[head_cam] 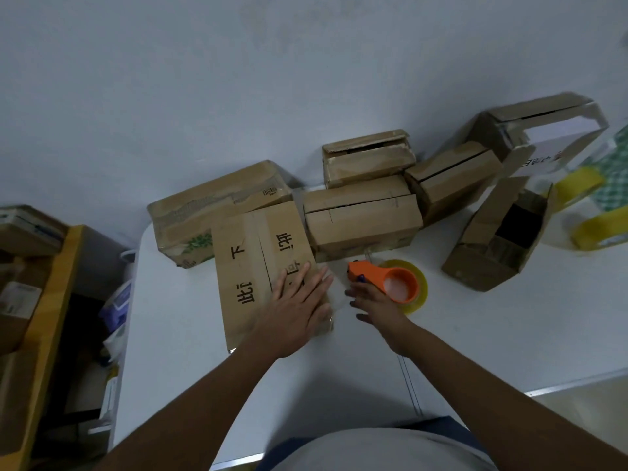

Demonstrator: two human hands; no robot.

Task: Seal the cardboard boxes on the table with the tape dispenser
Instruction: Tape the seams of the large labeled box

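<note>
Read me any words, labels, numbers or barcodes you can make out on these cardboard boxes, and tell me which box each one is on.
"下": black print, seen sideways, on the flat brown cardboard box under the left hand.
Other black characters on that same box: not legible, partly covered by the hand.
Barcode label on the large worn cardboard box behind it: too small to read.
Dark print on the white-sided box at far right: blurred, unreadable.
Orange tape dispenser by the right hand: no text visible.
</note>
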